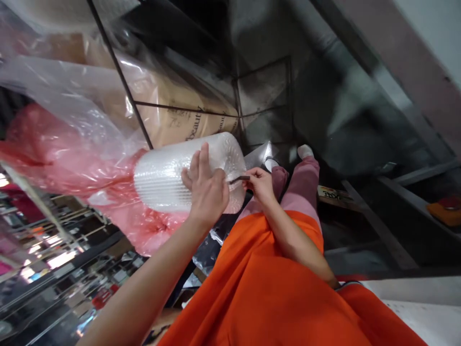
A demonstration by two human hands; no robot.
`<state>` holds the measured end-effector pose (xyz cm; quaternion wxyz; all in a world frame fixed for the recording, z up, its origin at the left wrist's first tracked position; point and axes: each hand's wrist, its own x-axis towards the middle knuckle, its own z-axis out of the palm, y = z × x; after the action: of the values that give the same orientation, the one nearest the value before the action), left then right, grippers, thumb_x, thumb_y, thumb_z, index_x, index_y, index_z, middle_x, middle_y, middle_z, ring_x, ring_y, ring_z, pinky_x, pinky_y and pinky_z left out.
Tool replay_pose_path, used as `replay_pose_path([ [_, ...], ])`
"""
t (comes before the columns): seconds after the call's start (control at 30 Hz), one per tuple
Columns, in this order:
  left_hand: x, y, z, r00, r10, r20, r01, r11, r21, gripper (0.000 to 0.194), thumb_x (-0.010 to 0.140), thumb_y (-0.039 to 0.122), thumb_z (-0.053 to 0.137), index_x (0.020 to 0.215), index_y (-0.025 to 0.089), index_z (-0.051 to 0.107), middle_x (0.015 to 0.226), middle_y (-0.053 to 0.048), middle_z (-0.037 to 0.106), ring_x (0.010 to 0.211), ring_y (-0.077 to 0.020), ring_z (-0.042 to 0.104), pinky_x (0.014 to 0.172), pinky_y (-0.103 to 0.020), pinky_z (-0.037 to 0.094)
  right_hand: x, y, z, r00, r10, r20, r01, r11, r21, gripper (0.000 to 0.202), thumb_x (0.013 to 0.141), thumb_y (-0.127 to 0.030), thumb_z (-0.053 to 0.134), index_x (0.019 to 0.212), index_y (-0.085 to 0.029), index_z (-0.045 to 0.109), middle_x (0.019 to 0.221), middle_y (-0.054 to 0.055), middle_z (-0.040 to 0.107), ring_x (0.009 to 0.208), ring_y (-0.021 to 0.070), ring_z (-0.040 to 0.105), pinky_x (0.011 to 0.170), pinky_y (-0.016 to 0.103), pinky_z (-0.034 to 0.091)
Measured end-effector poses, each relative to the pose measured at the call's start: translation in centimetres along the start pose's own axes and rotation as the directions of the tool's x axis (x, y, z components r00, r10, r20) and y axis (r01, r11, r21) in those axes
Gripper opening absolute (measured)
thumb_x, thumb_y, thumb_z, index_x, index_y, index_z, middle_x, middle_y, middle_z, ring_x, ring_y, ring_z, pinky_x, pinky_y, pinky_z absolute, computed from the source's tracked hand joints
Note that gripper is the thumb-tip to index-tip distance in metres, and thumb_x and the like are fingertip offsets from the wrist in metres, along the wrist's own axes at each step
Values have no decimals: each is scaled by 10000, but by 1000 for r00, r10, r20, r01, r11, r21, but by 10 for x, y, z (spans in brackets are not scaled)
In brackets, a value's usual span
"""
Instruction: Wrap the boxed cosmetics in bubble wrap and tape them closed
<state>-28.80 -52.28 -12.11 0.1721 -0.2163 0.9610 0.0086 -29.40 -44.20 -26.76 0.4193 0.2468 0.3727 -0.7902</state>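
Note:
A roll of clear bubble wrap (162, 178) lies across the front of me. My left hand (207, 190) rests on the roll with its fingers spread, pressing the surface near its right end. Between the fingertips of my right hand (261, 185) is a slim dark tool (244, 178), its thin tip pointing left at the bubble wrap beside my left hand. The exact kind of tool is too small to make out. A loose flap of bubble wrap (260, 156) sticks out beyond the roll's right end.
Pink plastic film (79, 158) bunches left of the roll. Behind it stand brown cartons (194, 122) under clear plastic, with a dark metal rod frame (135, 101) in front. Metal bars (382, 221) lie to the right, near an orange object (446, 211). Cluttered shelving (65, 278) fills the lower left.

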Motion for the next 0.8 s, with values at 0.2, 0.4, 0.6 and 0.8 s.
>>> replay_pose_path([
  [0.2,6,-17,3,998,57,-10,-58,998,-30,224,749,141,610,951,207,681,1633,-149,234,1421,-365,376,1115,-616,268,8,17,10,998,61,15,-60,998,-21,246,573,-355,731,596,-215,530,459,-46,566,417,114,502,413,230,393],
  [0.4,-42,-49,38,968,90,-236,-79,995,53,211,875,317,587,1018,289,740,1574,-78,398,1501,-323,230,1181,-598,110,-17,48,14,999,-32,33,35,994,-100,225,653,-381,681,661,-234,510,513,-71,531,462,110,490,462,238,397],
  [0.6,-34,-48,16,969,247,21,-247,969,-10,327,887,293,544,1166,336,707,1638,-68,279,1522,-339,157,1176,-639,82,-19,55,12,973,-227,-50,220,968,-119,186,695,-356,659,711,-239,515,630,-67,508,571,109,485,551,237,424],
  [0.8,-38,-74,1,916,400,36,-401,916,27,365,908,275,524,1249,261,655,1634,-139,258,1504,-351,224,1170,-650,93,-63,79,12,965,-258,54,263,936,-234,317,727,-359,713,995,-259,575,860,6,607,781,171,575,725,296,501],
])
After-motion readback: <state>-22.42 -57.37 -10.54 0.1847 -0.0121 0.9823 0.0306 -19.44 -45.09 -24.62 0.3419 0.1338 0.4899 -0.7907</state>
